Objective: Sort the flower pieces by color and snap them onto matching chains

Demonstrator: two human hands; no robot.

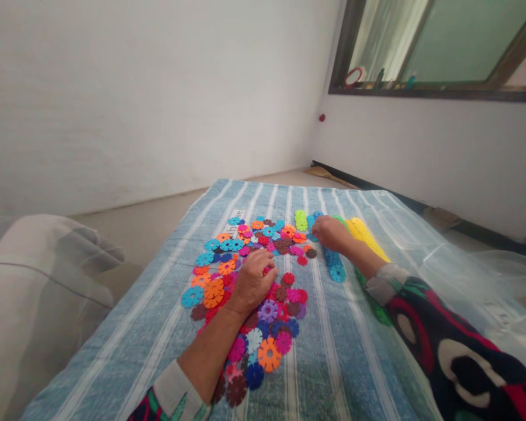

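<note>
A loose heap of notched, flower-shaped plastic discs in many colours covers the middle of the cloth, among them an orange disc point(269, 354) and a purple disc point(267, 310). My left hand point(255, 279) rests on this heap with its fingers curled down among red and pink discs; what they hold, if anything, is hidden. Farther right, my right hand point(332, 234) is closed at the far part of a row of overlapping blue discs point(333, 263). Its fingertips pinch a blue disc point(311, 224). Beside them lies a short lime-green row point(300, 220).
A yellow row point(364, 235) and a partly covered green row point(379, 313) lie near my right forearm. Clear plastic bags or containers point(460, 269) stand at the right. The striped blue cloth point(158, 327) spreads over the table. Grey-white fabric point(35, 304) sits at the left.
</note>
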